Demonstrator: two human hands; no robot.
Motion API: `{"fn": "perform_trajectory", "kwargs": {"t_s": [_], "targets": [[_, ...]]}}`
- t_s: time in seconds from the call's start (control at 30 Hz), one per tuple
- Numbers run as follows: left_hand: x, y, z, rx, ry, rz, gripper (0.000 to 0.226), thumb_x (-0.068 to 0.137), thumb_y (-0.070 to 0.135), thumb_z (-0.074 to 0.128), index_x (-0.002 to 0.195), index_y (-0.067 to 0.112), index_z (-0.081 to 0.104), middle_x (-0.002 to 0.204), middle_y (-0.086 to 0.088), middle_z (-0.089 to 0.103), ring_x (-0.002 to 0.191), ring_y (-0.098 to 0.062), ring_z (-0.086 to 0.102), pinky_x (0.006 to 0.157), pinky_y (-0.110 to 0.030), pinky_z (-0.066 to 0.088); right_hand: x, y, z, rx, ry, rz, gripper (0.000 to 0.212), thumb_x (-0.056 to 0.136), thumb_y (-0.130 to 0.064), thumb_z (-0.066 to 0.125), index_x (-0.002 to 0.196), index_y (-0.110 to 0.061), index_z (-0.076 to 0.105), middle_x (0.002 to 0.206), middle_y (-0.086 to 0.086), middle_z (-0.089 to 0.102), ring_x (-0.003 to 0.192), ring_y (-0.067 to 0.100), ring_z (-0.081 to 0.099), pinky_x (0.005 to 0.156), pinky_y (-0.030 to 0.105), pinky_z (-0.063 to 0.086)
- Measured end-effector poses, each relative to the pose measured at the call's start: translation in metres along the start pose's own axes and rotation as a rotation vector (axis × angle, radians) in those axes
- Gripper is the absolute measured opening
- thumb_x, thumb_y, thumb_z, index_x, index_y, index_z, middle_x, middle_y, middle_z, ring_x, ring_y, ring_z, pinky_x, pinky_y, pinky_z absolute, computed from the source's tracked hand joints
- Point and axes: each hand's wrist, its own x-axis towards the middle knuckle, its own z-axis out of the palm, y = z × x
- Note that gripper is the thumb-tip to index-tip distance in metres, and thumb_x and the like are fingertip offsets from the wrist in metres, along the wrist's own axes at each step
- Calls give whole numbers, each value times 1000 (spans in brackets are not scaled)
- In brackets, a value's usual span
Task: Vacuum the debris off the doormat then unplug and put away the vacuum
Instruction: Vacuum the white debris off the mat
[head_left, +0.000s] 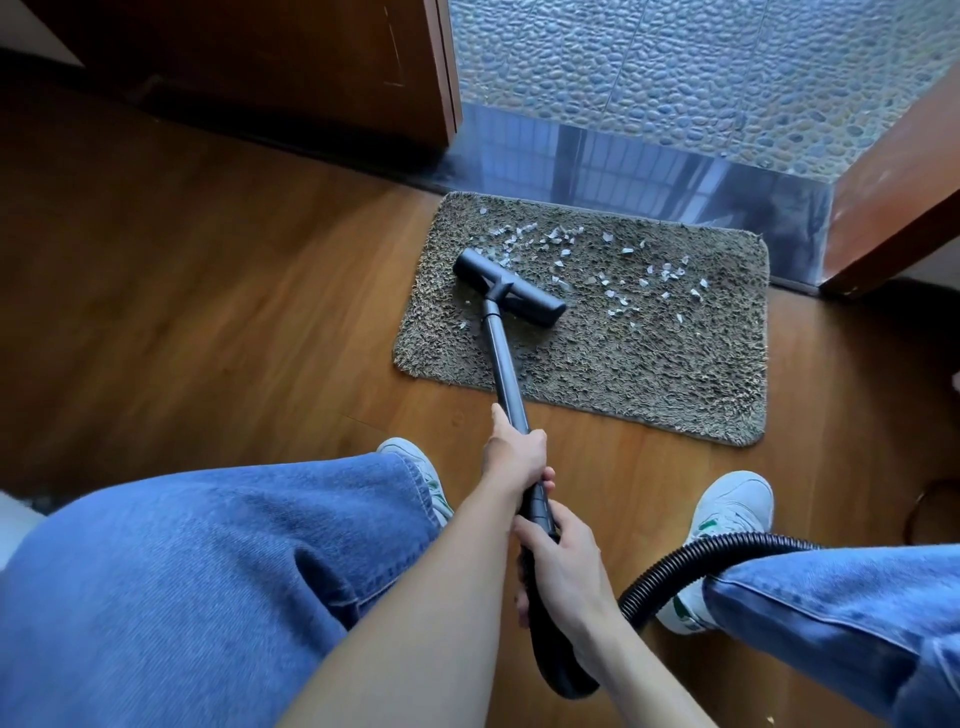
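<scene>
A shaggy grey-brown doormat (649, 364) lies on the wood floor before a doorway. Several white bits of debris (613, 265) are scattered across its far half. The black vacuum head (511, 287) rests on the mat's left part, at the edge of the debris. Its dark wand (501, 364) runs back toward me. My left hand (514, 454) grips the wand higher up. My right hand (563, 564) holds the handle just behind it. A ribbed black hose (691, 561) curves off to the right, over my right leg. The vacuum body and plug are out of view.
A polished stone threshold (649, 171) and pebble-textured floor (701, 67) lie beyond the mat. A brown door (893, 197) stands at the right, a dark wooden frame (441, 67) at the left. My jeans and white sneakers (732, 506) flank the wand.
</scene>
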Motion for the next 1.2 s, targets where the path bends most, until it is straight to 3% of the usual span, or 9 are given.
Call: {"fn": "perform_trajectory", "kwargs": {"t_s": [0.13, 0.43, 0.77, 0.97, 1.2], "targets": [[-22, -18, -13, -41, 17, -8, 68, 99, 9, 44, 160, 26, 17, 90, -7, 56, 53, -19, 57, 49, -31, 52, -22, 10, 7, -66, -32, -13, 10, 96, -26, 57, 90, -18, 58, 53, 3, 59, 38, 30, 55, 43, 33, 46], [-37, -46, -26, -104, 38, -91, 71, 100, 9, 43, 161, 28, 12, 105, -11, 55, 54, -18, 55, 46, -28, 50, -36, 29, 15, -153, -70, -6, 10, 96, -27, 57, 91, -19, 56, 53, 2, 60, 39, 30, 57, 44, 32, 46], [-20, -36, -15, -31, 52, -94, 79, 100, 15, 44, 162, 36, 1, 86, -8, 62, 51, -18, 61, 50, -29, 54, -20, 26, 8, -59, -70, 27, 12, 97, -23, 55, 88, -16, 57, 56, 7, 56, 41, 29, 54, 45, 35, 45], [-5, -25, -10, 6, 36, -54, 77, 100, 15, 43, 162, 35, 3, 87, -6, 61, 51, -17, 61, 52, -30, 56, -9, 17, 7, -14, -61, 30, 14, 97, -28, 54, 92, -15, 58, 55, 7, 58, 42, 29, 54, 45, 34, 46], [9, -11, -8, 11, 21, -30, 70, 100, 14, 44, 161, 31, 13, 87, -6, 60, 49, -15, 60, 43, -25, 51, 9, 8, 7, 26, -52, 23, 16, 91, -34, 56, 88, -18, 57, 55, 4, 57, 41, 28, 54, 45, 33, 47]]}}
